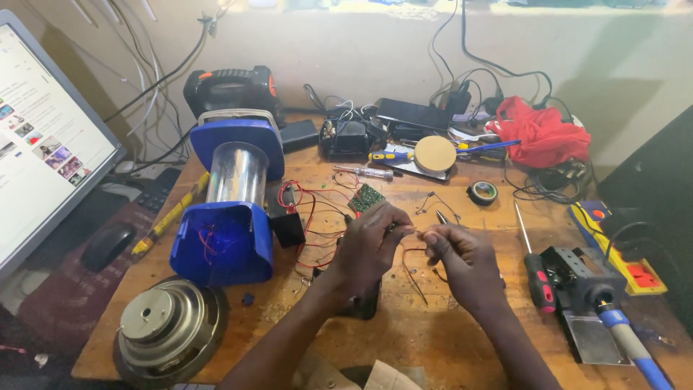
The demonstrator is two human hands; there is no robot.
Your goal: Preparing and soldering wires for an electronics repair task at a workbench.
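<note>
Bright white monitor screen (43, 137) at far left

Wire in my fingers: thin red wire (408, 254), plastic-coated, slightly glossy.
Workbench: worn wooden tabletop (433, 339), matt and scuffed.
Lantern: glossy blue plastic lantern (229, 209) with a shiny clear tube.
Speaker: bare metal speaker magnet (164, 328), dull sheen.
Cloth: crumpled red cloth (540, 133), soft and matt.
Screwdriver: smooth steel shaft, red-and-black screwdriver (534, 263) handle.
</note>
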